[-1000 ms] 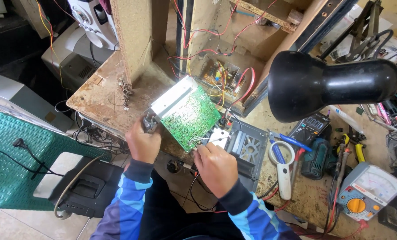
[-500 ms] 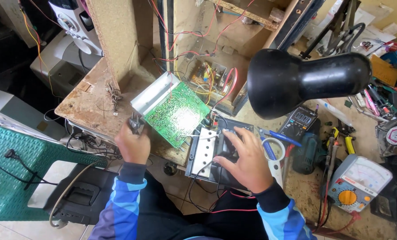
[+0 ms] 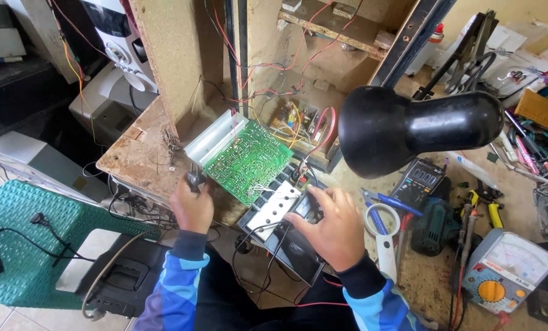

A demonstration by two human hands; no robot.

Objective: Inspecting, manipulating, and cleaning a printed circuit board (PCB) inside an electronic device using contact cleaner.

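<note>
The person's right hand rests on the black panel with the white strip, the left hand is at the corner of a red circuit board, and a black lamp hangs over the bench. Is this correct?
Not quite: the circuit board is green, not red, as the head view shows. The rest stands: the right hand rests on the black panel with the white strip, the left hand is at the board's corner, and the black lamp hangs over the bench.

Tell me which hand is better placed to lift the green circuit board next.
Probably left. The left hand already grips at the green circuit board's lower corner; the right hand lies flat on the black panel beside it.
</note>
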